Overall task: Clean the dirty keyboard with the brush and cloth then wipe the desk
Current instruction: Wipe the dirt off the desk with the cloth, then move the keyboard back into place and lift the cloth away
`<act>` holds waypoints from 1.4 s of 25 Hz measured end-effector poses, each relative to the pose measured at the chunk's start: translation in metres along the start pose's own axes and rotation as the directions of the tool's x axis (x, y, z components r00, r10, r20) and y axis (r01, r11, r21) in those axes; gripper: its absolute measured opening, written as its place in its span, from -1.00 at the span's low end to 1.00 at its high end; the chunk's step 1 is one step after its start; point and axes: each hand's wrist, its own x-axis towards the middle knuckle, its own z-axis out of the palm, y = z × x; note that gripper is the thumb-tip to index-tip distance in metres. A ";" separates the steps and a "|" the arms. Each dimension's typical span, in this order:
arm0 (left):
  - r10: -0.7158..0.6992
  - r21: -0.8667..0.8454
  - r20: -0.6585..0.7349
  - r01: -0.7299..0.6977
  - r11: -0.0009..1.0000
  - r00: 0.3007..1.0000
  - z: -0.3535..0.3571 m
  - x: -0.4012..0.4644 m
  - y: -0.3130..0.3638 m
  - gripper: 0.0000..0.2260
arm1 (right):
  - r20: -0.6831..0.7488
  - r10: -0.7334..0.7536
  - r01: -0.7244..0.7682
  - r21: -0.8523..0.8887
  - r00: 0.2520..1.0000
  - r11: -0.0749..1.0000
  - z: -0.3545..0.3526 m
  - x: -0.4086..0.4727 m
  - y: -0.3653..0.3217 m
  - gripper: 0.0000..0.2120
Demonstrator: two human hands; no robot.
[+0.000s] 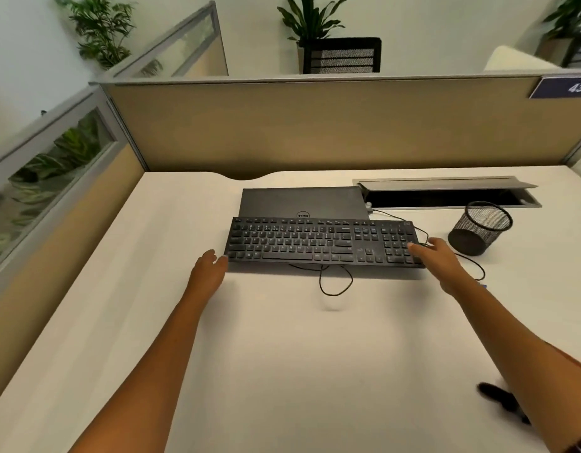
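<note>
A black keyboard sits in the middle of the white desk, its back edge over a closed dark laptop and a shadow under its front edge. My right hand grips the keyboard's right end, thumb on the number keys. My left hand is at the left end, its thumb touching the front left corner and its fingers loosely curled. A black brush lies at the near right, partly hidden by my right forearm. No cloth is plainly in view.
The keyboard's cable loops on the desk in front of it. A black mesh pen cup leans at the right. An open cable hatch is set in the desk's back edge. Beige partition walls close the back and left.
</note>
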 end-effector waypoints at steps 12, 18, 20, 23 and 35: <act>-0.057 -0.447 0.174 0.131 0.885 0.983 0.009 0.012 0.017 -0.73 | 0.113 0.071 -0.110 0.396 0.991 0.912 0.021 -0.001 0.002 -0.67; -0.042 -0.469 0.136 0.101 0.877 0.990 0.008 -0.003 -0.016 -0.76 | 0.065 0.037 -0.060 0.403 0.997 0.913 0.014 -0.017 0.026 -0.18; -0.051 -0.465 0.111 0.098 0.880 0.992 0.008 -0.015 -0.035 -0.76 | 0.035 0.072 -0.080 0.398 0.997 0.914 0.014 -0.042 0.028 -0.23; -0.076 -0.454 0.063 0.096 0.886 0.995 0.006 -0.037 -0.067 -0.77 | 0.034 0.082 -0.089 0.364 0.996 0.927 0.012 -0.077 0.048 -0.33; -0.097 -0.372 -0.097 0.055 0.926 0.991 0.012 -0.124 -0.109 -0.83 | -0.023 0.005 0.001 0.225 1.000 0.974 0.008 -0.150 0.086 -0.73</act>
